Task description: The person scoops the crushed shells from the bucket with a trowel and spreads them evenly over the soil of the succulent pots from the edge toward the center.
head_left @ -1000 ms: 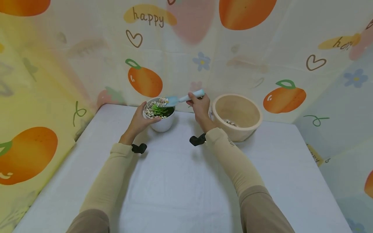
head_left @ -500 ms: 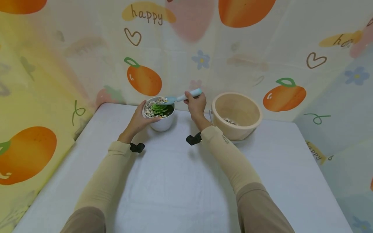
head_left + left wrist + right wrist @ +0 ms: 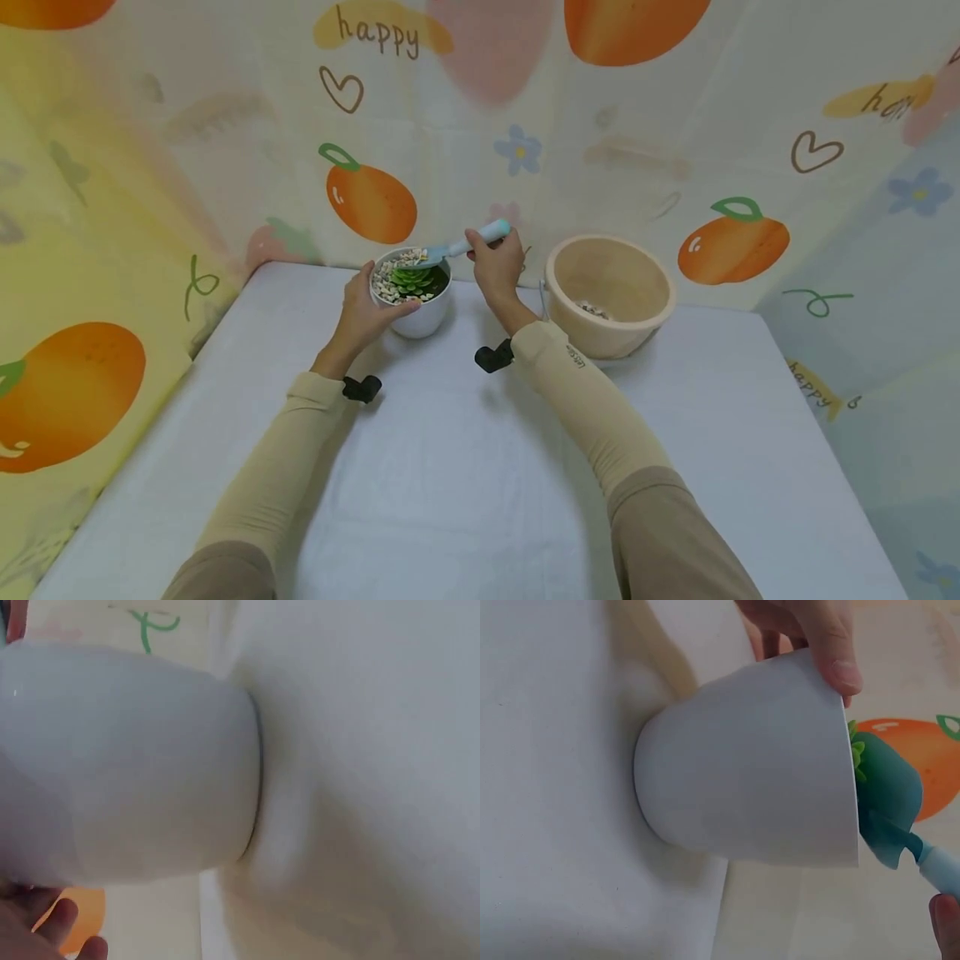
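My left hand [image 3: 363, 314] grips a white pot [image 3: 750, 765] by its left side and near rim, thumb along the front. In the pot grows a green succulent [image 3: 412, 282], with pale pebbles [image 3: 385, 286] around its left side and dark soil showing at the right. With my right hand [image 3: 498, 265] I hold a small light-blue trowel [image 3: 480, 237] by its handle. Its blade [image 3: 889, 795] tilts down over the rim, above the plant, bearing some pebbles in the head view. The pot stands upright on the white tablecloth.
A larger beige bucket [image 3: 558, 292] with a few pebbles [image 3: 592, 310] at its bottom stands right of my right forearm. Close behind the pots hangs a fruit-printed cloth [image 3: 465, 150]. The white tablecloth [image 3: 457, 467] stretches toward me.
My right hand has moved slightly left with the trowel, and the handle's end is raised a little. The left hand keeps its grip on the pot.
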`<action>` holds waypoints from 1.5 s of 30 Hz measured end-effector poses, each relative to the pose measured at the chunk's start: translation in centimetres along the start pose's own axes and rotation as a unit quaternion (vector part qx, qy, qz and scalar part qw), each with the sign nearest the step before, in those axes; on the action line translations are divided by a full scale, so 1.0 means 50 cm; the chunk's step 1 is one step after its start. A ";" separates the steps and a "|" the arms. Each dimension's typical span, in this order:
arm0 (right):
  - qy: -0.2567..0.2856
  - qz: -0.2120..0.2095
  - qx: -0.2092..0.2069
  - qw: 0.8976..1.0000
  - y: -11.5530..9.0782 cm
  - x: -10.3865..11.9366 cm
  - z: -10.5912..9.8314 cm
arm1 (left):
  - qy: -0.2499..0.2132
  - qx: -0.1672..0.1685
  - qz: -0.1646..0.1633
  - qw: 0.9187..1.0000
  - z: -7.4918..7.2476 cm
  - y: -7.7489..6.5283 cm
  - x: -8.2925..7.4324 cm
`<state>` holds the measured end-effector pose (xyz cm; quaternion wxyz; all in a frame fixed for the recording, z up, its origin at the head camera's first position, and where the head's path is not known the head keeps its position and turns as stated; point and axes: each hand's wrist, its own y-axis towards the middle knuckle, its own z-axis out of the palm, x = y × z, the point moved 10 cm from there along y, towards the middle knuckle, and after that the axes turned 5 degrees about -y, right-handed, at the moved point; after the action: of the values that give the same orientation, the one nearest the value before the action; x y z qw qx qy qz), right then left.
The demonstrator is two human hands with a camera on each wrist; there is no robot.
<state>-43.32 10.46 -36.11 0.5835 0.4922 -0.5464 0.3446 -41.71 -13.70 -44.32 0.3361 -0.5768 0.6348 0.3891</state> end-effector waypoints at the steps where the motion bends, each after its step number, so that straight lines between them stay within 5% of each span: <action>1: -0.005 -0.007 -0.001 1.000 -0.001 0.004 0.000 | 0.001 0.005 0.004 1.000 -0.002 0.002 -0.002; 9: -0.008 -0.004 -0.005 1.000 -0.010 0.006 0.006 | -0.036 0.047 0.019 0.998 -0.004 0.025 0.006; 15: 0.018 -0.019 0.006 1.000 -0.012 0.011 0.009 | -0.063 0.033 0.026 0.997 -0.003 0.025 0.004; 23: 0.025 -0.026 0.042 0.998 -0.011 0.008 0.018 | -0.047 0.026 0.016 0.998 0.001 0.023 0.013; 29: 0.037 -0.045 0.033 0.998 -0.014 0.017 0.017 | -0.031 0.000 0.036 0.999 -0.001 0.020 0.002; 39: -0.054 -0.130 0.007 0.990 -0.039 0.056 0.020 | 0.005 -0.053 0.014 0.998 0.002 -0.005 -0.008; 45: -0.069 -0.147 0.009 0.987 -0.045 0.069 0.031 | -0.007 -0.009 0.019 1.000 -0.002 0.006 -0.004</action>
<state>-41.07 7.89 -33.29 0.5841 0.5949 -0.5038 0.2259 -41.96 -13.67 -44.08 0.3276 -0.5646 0.6403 0.4049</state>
